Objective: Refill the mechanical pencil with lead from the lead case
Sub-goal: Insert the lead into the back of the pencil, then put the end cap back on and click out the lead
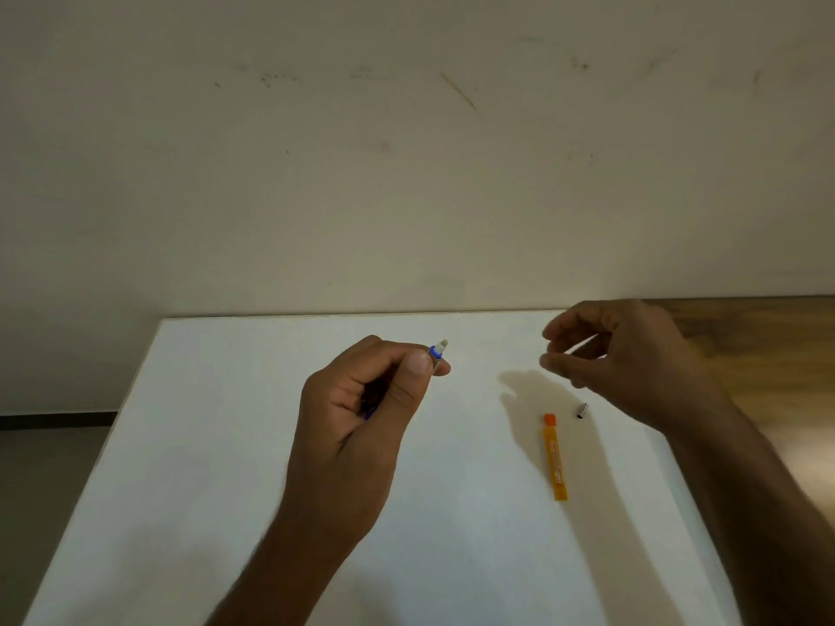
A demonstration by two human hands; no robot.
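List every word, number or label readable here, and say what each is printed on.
Lead case: dark print runs along its orange body, too small and blurred to read.
Mechanical pencil in the left hand: no print visible.
Small metal cap, table, wall: no text.
Nothing is legible.

Looks like a plain room in a home or small office, hard to say which. Bare cream-painted wall [406, 151] close behind, scuffed and flecked with small dark marks. Dark skirting strip [54, 420] at the wall's foot on the left. Smooth white rectangular worktop [226, 467] pushed up against it. Brown wood-grain surface [768, 327] beside the worktop on the right. Dim, warm indoor light throughout.
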